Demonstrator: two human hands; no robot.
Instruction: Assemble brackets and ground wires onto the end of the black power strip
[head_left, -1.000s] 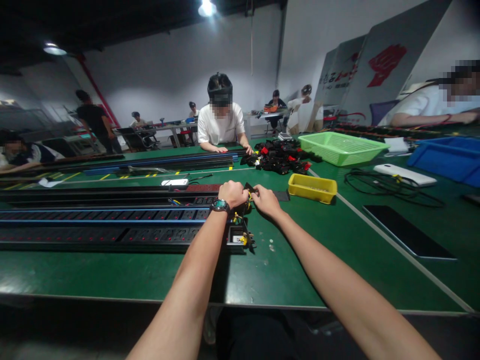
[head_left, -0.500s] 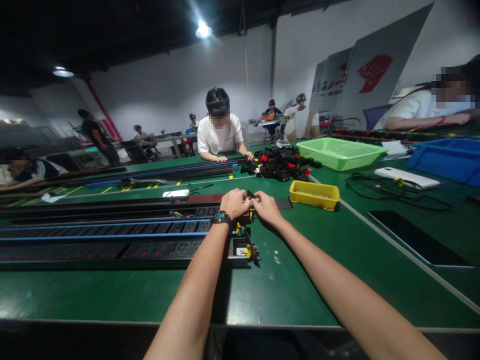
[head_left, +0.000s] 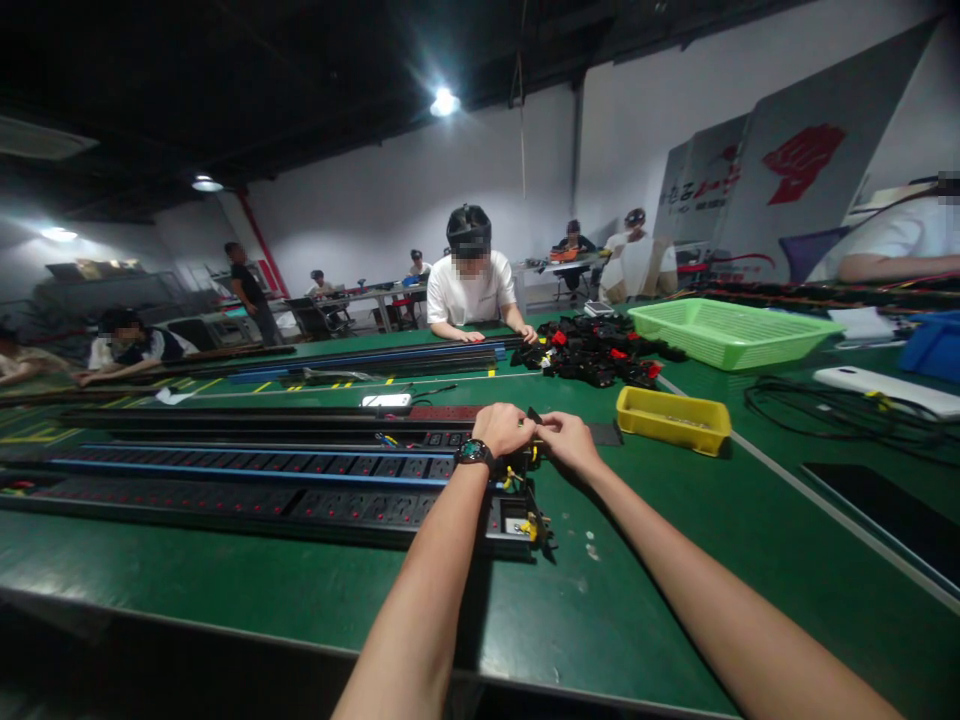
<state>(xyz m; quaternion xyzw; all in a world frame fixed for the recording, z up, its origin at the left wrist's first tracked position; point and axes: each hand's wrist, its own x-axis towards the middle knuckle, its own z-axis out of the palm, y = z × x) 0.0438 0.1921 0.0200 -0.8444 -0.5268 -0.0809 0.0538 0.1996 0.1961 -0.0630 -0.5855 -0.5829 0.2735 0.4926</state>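
Long black socket strips lie side by side on the green table, the nearest strip (head_left: 337, 507) beside a blue-edged strip (head_left: 300, 465). At the right end of a strip behind them, my left hand (head_left: 504, 430) is closed, a dark watch on its wrist. My right hand (head_left: 570, 440) is closed just right of it, its fingertips pinching a small black piece (head_left: 533, 415) between the hands. Yellow-capped wire ends (head_left: 531, 527) stick out of the nearest strip's end. What my left fingers grip is hidden.
A yellow bin (head_left: 673, 420) stands right of my hands, with a green basket (head_left: 735, 333) behind it. A pile of black and red parts (head_left: 600, 350) lies beyond. Opposite, a person (head_left: 470, 285) leans over the table. A dark tablet (head_left: 885, 515) and cables are at right.
The camera view has turned left, so the scene appears shifted right and slightly down. Both hands remain together at the strip's end with nearly the same pose.
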